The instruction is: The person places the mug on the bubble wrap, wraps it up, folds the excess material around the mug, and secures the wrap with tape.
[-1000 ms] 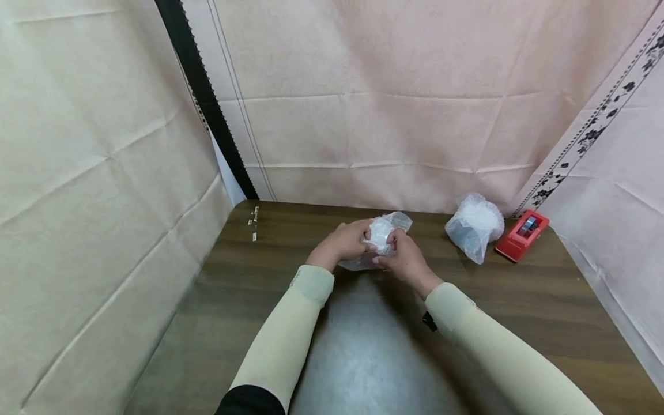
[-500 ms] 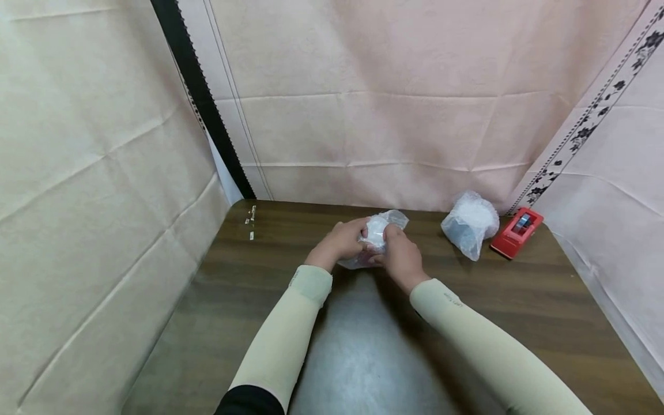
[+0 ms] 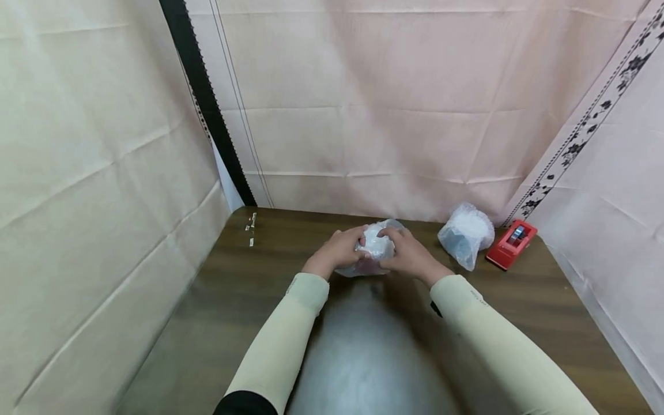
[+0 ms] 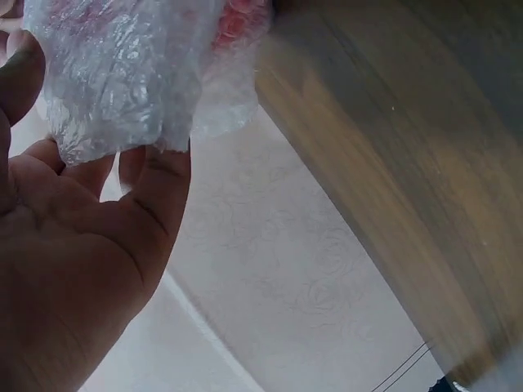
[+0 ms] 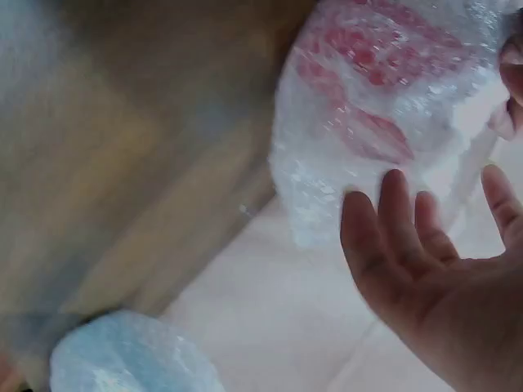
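Note:
A bubble-wrapped bundle point(image 3: 380, 246) sits on the table between both hands, with something pinkish red showing through the clear plastic. My left hand point(image 3: 338, 252) grips its left side, thumb and fingers curled around the wrap. In the left wrist view, the crinkled bubble wrap point(image 4: 122, 73) lies against those fingers. My right hand point(image 3: 411, 258) is at the bundle's right side, fingers spread and loosely bent. Seen from the right wrist, its fingertips point(image 5: 395, 186) are at the edge of the wrap; whether they touch it is hard to tell.
Another bubble-wrapped bundle point(image 3: 466, 235), pale bluish, stands at the back right. Beside it lies a red tape dispenser point(image 3: 511, 244). Small bits of tape point(image 3: 251, 229) stick to the table's point(image 3: 233, 300) far left. Cloth curtains point(image 3: 394, 115) rise behind and at the sides.
My right hand's fingers have spread wider and drawn back slightly to the right from the wrap. My left hand keeps its hold. The head view has tilted a little upward.

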A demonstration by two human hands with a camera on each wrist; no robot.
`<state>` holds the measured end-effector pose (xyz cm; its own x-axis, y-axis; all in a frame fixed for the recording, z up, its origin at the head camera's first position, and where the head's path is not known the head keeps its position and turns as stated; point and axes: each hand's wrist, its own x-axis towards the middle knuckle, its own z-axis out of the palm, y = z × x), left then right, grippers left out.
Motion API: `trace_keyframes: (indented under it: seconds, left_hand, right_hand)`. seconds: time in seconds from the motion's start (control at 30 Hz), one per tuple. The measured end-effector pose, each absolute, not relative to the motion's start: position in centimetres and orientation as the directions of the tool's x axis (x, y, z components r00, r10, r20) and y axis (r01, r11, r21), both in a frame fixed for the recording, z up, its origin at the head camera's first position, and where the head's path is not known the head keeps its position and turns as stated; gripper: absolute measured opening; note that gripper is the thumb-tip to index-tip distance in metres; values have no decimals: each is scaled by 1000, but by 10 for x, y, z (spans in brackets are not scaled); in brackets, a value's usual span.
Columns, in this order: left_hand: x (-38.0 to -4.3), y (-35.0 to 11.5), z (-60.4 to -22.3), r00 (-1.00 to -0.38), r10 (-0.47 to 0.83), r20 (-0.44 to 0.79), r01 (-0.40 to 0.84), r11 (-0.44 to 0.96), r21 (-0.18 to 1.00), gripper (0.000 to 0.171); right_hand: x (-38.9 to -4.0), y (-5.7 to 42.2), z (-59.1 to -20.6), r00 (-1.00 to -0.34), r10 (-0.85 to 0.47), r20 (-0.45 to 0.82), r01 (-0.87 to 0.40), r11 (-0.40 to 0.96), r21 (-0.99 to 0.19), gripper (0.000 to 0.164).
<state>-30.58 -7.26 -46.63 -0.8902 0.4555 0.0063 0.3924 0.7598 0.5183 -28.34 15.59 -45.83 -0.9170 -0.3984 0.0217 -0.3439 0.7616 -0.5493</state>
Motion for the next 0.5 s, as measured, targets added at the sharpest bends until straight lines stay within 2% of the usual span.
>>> trace_keyframes:
  seconds: [0.17, 0.4, 0.5]
  left_hand:
    - [-308, -71, -475, -868, 489, 81, 454, 719, 525, 23]
    - [-307, -83, -481, -867, 483, 120, 444, 641, 626, 29]
    - [-309, -88, -480, -874, 468, 129, 438, 646, 625, 29]
  right_hand:
    - [-291, 159, -476, -921, -384, 64, -355, 760, -545, 55]
    - [-291, 152, -485, -937, -337, 91, -327, 758, -564, 48]
    - [-293, 148, -486, -938, -334, 90, -324, 756, -568, 48]
